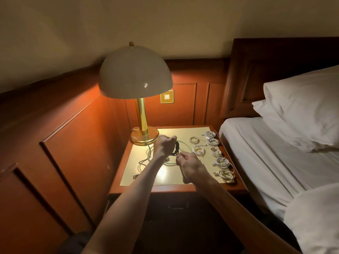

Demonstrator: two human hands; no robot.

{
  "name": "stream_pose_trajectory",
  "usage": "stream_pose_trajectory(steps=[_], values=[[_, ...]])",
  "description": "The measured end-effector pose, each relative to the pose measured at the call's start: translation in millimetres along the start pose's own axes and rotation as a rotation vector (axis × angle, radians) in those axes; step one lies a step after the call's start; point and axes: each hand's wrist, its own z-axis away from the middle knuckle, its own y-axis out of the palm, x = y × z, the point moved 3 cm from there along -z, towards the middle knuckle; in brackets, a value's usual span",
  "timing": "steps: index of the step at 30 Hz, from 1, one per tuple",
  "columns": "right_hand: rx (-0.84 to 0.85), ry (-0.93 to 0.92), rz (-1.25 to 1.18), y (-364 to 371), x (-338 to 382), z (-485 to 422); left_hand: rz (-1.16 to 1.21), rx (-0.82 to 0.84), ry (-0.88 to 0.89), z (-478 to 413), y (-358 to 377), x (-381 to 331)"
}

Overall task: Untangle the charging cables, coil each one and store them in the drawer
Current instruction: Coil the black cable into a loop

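Note:
My left hand [164, 144] is curled round a small coil of black cable [176, 148] above the nightstand [172, 188]. My right hand [189, 166] is held just in front of it with curled fingers, pinching what looks like the black cable's loose end. A pale green cable [149, 155] lies in loose loops on the nightstand's cream top, mixed with a thin dark cable whose plug [135, 176] rests near the front left. Several coiled white cables [199, 150] lie in two rows on the right side. The drawer front below is in shadow.
A brass lamp [144, 133] with a white dome shade stands at the nightstand's back left. A bed [275, 162] with white sheets and pillows runs along the right. Wood panelling closes in the left and back, with a wall switch [167, 96].

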Motion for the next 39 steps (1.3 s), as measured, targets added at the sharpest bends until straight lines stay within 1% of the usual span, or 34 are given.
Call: stream_pose_trajectory(steps=[5, 8, 10, 12, 13, 14, 15, 16, 17, 18, 19, 21, 24, 26, 29, 31, 34, 35, 36, 39], values=[[-0.036, -0.085, 0.103, 2.2, 2.1, 1.3, 0.01, 0.006, -0.01, -1.7, -2.4, -0.8], [-0.029, -0.142, 0.181, -2.9, 0.0, 0.1, 0.09, 0.018, -0.044, 1.4, -3.0, -1.1], [-0.01, -0.205, 0.309, -11.3, -3.2, -1.5, 0.194, 0.052, -0.109, 4.8, -4.6, 3.9], [0.0, -0.26, 0.496, -19.6, -13.9, -4.9, 0.292, 0.134, -0.185, 9.7, -5.1, 12.2], [-0.029, -0.3, 0.629, -22.9, -21.0, -7.4, 0.324, 0.166, -0.209, 12.2, -6.0, 16.0], [-0.098, -0.356, 0.775, -24.9, -27.9, -10.2, 0.36, 0.197, -0.224, 14.7, -6.4, 19.4], [-0.203, -0.418, 0.896, -26.0, -33.6, -12.0, 0.412, 0.237, -0.236, 18.0, -6.1, 21.3], [-0.311, -0.463, 0.96, -25.9, -37.7, -13.2, 0.477, 0.28, -0.243, 22.7, -5.1, 21.0], [-0.399, -0.483, 0.949, -25.1, -41.7, -14.4, 0.543, 0.319, -0.243, 27.7, -4.1, 19.5], [-0.459, -0.499, 0.881, -24.7, -45.8, -16.0, 0.605, 0.354, -0.234, 31.7, -2.7, 17.7], [-0.477, -0.515, 0.757, -25.5, -48.1, -17.4, 0.658, 0.391, -0.217, 36.5, -2.4, 14.6], [-0.485, -0.493, 0.413, -28.6, -49.4, -20.4, 0.702, 0.463, -0.163, 42.8, -2.4, 9.0], [-0.433, -0.241, -0.179, -31.0, -52.5, -28.3, 0.7, 0.543, -0.064, 45.6, -4.0, 2.9], [-0.382, -0.111, -0.475, -26.8, -51.9, -30.4, 0.623, 0.542, 0.034, 45.4, -6.4, 0.9], [-0.367, -0.009, -0.677, -23.0, -49.6, -30.0, 0.461, 0.431, 0.191, 45.0, -11.7, -2.3], [-0.368, 0.019, -0.748, -19.8, -48.8, -31.1, 0.44, 0.383, 0.175, 43.1, -14.6, -2.7], [-0.456, 0.048, -0.725, -16.0, -46.6, -33.0, 0.376, 0.343, 0.102, 40.8, -15.9, 0.1], [-0.461, 0.078, -0.745, -14.9, -45.4, -33.1, 0.348, 0.328, 0.096, 40.6, -15.0, 2.0], [-0.423, 0.111, -0.804, -13.2, -44.3, -34.7, 0.333, 0.307, 0.1, 40.7, -14.1, 3.4], [-0.171, 0.222, -1.029, -7.3, -39.8, -41.9, 0.31, 0.243, 0.119, 40.4, -15.3, 5.9]])
